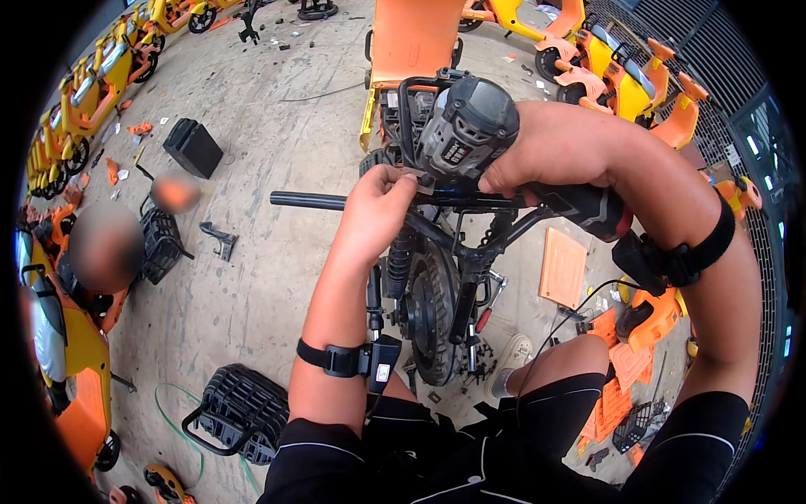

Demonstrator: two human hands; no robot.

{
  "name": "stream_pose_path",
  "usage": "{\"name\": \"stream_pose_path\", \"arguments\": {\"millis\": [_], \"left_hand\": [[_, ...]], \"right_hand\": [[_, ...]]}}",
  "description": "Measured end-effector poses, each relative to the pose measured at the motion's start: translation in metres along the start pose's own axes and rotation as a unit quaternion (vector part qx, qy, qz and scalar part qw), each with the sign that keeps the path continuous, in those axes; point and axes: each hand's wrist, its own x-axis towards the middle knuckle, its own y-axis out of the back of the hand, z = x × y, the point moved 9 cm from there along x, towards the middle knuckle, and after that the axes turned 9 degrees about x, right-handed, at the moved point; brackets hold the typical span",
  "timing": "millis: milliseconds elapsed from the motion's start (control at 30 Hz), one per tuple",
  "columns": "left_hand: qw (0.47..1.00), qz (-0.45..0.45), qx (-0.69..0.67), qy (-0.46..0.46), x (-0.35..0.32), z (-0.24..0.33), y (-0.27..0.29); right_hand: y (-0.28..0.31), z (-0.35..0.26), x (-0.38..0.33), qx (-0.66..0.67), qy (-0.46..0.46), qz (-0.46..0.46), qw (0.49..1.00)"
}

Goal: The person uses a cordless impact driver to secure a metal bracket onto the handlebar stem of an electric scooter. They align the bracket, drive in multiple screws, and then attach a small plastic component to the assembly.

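My right hand (550, 151) grips a grey and black cordless power tool (466, 126), its body over the black frame (504, 239) of a partly stripped scooter. My left hand (382, 197) pinches a small flat metal piece (422, 182) close beneath the tool; the tool's nose is hidden from view. Just under both hands runs a black tube (306, 200), its free end sticking out to the left. Below it show the wheel (432, 311) and a coil-spring shock absorber (398, 270). Ahead of the tool stands the scooter's orange panel (416, 42).
Yellow and orange scooters (92, 88) line the left side, and more (621, 76) stand at the far right. A black box (193, 147), a black basket (243, 412), an orange panel (562, 267) and a red-handled tool (491, 304) lie on the concrete floor. Orange scraps lie at right.
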Motion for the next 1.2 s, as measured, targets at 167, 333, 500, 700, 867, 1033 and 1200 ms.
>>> {"name": "stream_pose_path", "arguments": {"millis": [167, 333, 500, 700, 867, 1033, 1200], "left_hand": [[0.999, 0.010, 0.030, -0.001, -0.001, 0.002, 0.002], [1.000, 0.010, 0.015, 0.004, -0.001, -0.001, 0.001], [1.000, 0.007, 0.031, -0.001, 0.000, -0.001, 0.000], [0.999, 0.016, 0.025, -0.022, 0.000, -0.001, 0.000], [0.999, 0.022, 0.023, -0.032, 0.000, 0.003, -0.005], [0.999, 0.026, 0.009, -0.027, 0.002, 0.000, -0.002], [0.999, 0.030, -0.010, -0.011, 0.001, 0.001, -0.005]], "right_hand": [[0.001, 0.000, 0.001, -0.007, 0.009, 0.005, 1.000], [0.001, 0.001, 0.000, -0.007, 0.001, 0.005, 1.000], [0.003, 0.010, 0.004, -0.019, 0.001, 0.007, 1.000], [0.002, 0.020, 0.005, 0.062, 0.048, -0.004, 0.997], [0.003, 0.035, -0.005, 0.132, 0.068, 0.022, 0.989], [-0.002, 0.047, -0.006, 0.204, 0.110, 0.041, 0.972], [-0.020, 0.080, 0.002, 0.360, 0.124, 0.032, 0.924]]}}
